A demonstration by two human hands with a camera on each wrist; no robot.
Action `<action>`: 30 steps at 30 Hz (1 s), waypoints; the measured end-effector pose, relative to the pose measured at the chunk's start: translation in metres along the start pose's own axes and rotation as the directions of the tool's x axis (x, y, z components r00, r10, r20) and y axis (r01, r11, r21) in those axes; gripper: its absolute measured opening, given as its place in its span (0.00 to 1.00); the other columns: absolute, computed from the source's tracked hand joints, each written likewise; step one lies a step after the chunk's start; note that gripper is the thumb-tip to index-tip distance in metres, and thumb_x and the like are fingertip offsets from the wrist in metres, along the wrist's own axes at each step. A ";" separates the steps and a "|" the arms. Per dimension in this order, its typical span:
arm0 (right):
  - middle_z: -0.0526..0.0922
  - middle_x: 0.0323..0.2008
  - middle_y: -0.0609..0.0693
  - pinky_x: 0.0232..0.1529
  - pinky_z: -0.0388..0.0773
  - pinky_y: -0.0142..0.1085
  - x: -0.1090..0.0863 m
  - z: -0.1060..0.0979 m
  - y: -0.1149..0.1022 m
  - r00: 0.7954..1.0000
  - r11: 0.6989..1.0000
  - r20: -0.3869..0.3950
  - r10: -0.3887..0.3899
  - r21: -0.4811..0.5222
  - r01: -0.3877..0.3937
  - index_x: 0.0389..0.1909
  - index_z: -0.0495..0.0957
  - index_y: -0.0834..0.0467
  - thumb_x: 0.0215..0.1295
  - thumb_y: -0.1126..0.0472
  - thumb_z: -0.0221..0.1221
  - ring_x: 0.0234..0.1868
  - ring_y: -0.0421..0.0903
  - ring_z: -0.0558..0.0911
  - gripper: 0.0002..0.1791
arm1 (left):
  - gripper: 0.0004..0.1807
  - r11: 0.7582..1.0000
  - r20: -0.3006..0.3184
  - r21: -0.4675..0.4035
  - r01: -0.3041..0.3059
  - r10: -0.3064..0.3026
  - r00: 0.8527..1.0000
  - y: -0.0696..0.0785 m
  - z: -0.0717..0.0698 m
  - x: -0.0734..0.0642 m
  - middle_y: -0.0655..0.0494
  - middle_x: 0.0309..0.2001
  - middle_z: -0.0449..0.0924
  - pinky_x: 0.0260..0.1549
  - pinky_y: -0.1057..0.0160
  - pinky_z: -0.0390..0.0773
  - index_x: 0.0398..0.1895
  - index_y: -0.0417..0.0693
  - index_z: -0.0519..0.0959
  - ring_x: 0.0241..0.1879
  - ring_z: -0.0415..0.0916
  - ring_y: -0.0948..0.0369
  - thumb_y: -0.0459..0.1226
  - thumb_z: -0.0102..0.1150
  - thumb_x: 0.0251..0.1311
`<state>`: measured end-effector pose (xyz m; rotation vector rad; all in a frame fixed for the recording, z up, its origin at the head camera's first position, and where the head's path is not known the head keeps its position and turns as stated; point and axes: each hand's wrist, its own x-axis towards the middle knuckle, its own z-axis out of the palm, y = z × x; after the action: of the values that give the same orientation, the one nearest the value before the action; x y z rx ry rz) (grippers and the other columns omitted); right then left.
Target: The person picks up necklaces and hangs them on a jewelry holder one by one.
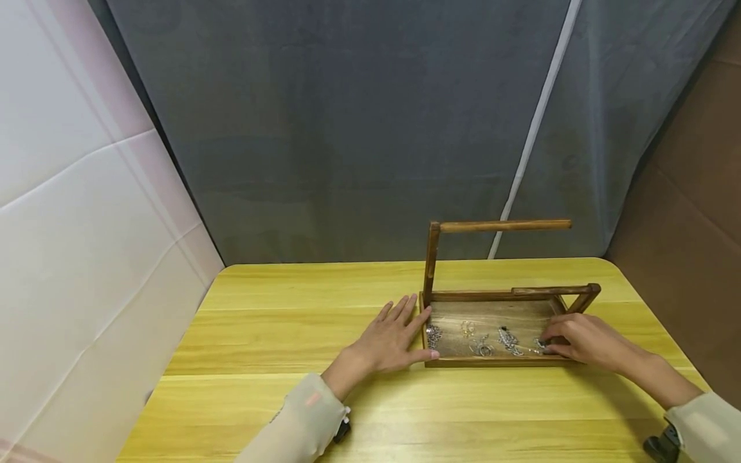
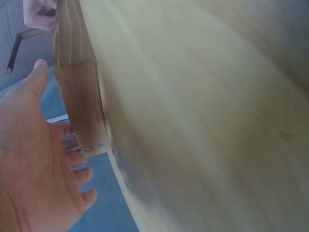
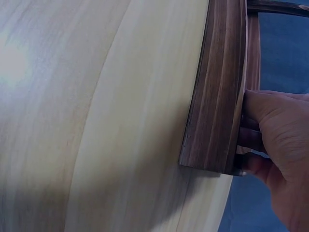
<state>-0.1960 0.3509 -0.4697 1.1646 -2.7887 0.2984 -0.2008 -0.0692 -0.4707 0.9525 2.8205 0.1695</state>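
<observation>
A wooden tray [image 1: 492, 310] with raised handle frames lies on the table, several pieces of jewelry spread along its front side. My left hand [image 1: 389, 341] has its fingers spread against the tray's left end, thumb on the front left corner. In the left wrist view that hand [image 2: 41, 159] is beside the wooden end wall. Over the tray's right end, my right hand [image 1: 587, 341] pinches at a small silver jewelry piece [image 1: 541, 344] with curled fingers. From the right wrist view, the fingertips of the right hand [image 3: 285, 140] are hidden behind the tray's side.
Inside the tray, a silver chain [image 1: 509, 341], silver hoops [image 1: 482, 347], gold-coloured rings [image 1: 467, 328] and a silver cluster [image 1: 433, 336] sit side by side. The left handle [image 1: 503, 226] stands high; the right handle [image 1: 550, 290] leans outward. A grey curtain [image 1: 347, 141] hangs behind the yellow table [image 1: 278, 334].
</observation>
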 end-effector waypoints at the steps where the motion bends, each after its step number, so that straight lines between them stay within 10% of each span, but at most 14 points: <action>1: 0.88 0.36 0.43 0.28 0.83 0.32 0.000 0.001 0.000 1.000 1.000 0.000 0.004 0.002 -0.004 0.37 0.91 0.52 0.55 0.63 0.78 0.32 0.38 0.86 0.09 | 0.52 1.000 0.000 0.001 -0.002 0.002 1.000 0.000 0.000 0.000 0.43 0.87 0.35 0.83 0.45 0.42 0.88 0.57 0.46 0.86 0.37 0.49 0.75 0.37 0.71; 30: 0.85 0.31 0.36 0.27 0.81 0.33 0.004 0.016 0.003 0.995 0.996 -0.072 0.069 0.070 -0.063 0.30 0.89 0.48 0.57 0.64 0.78 0.30 0.32 0.82 0.08 | 0.52 1.000 0.003 0.001 -0.002 0.002 1.000 0.004 0.005 0.004 0.45 0.87 0.31 0.83 0.46 0.41 0.88 0.56 0.46 0.86 0.36 0.48 0.75 0.37 0.71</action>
<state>-0.2013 0.3468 -0.4850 1.0535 -2.7766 0.4362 -0.2010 -0.0632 -0.4755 0.9550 2.8174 0.1668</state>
